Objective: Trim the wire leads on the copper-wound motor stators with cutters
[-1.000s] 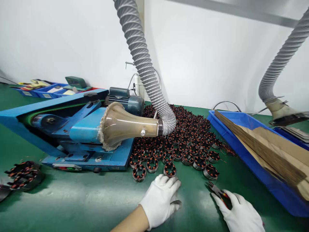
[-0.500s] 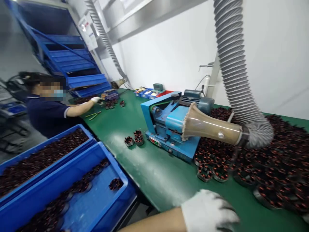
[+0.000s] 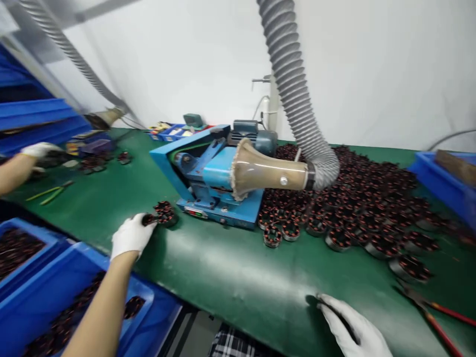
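Observation:
My left hand, in a white glove, has its fingers closed around a motor stator on the green bench. Directly beside that one sit more copper-wound stators, close together. My right hand, gloved too, is at the lower right over the bench, thumb and fingers apart and nothing between them. Pliers with red handles lie to its right. Beyond it spreads a large heap of stators.
A blue belt-driven machine with a tan suction hood and grey hose stands mid-bench. Blue bins of stators are at lower left. A co-worker's gloved hand is at far left, near green-handled pliers. Another blue bin stands right.
The view has turned right. My left hand has gone from the front of the bench to the small stator group and closed on one. My right hand and the red-handled pliers have come into view.

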Available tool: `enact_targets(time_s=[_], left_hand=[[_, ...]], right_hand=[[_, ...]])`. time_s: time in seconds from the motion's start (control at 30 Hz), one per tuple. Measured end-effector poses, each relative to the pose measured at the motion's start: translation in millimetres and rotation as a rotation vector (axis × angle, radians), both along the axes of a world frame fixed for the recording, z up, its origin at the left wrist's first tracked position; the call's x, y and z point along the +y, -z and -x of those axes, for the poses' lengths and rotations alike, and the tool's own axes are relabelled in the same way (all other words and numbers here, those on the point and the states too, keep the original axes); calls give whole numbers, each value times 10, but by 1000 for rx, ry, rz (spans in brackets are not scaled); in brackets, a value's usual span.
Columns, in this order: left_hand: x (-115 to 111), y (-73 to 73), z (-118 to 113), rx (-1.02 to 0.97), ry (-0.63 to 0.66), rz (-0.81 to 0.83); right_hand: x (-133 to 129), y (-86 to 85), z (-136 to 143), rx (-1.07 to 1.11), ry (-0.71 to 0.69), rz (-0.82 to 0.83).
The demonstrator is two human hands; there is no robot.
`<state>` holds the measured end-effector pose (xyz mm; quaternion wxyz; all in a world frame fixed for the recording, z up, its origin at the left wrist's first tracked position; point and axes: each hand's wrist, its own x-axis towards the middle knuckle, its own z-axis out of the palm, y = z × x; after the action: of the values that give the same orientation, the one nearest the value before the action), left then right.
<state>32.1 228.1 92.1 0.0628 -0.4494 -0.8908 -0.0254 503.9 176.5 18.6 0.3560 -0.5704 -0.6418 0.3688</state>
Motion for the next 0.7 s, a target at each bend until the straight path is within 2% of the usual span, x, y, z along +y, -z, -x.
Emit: enact_targets(time_s=[0.1,0.17,0.2,0.27,0.37,0.47,0.53,0.6,0.7], left_hand=[[-28,72,-89,13,34,12],[-151,117,-288,-7,110,48],[-235,144,-428,-18,116,43],[-413,217,-778,-123,230,25],[-603,334,-1420,-351,472,-56],[-650,382,-2069,-455,660,21],[-640,378,-2420,-450,765,50],[-629,382,-2662,-467,824,42],[-611,454,-2808,-519,910,-71]], right_hand=[[-3,65,-24,22,115,13],[-18,96,-30,34,149,24],[-23,96,-23,42,157,35],[-24,66,10,80,184,72],[-7,-5,102,246,234,171],[2,-52,213,454,145,296],[6,-69,269,477,73,402],[19,-83,296,415,53,476],[64,-109,287,353,52,456]])
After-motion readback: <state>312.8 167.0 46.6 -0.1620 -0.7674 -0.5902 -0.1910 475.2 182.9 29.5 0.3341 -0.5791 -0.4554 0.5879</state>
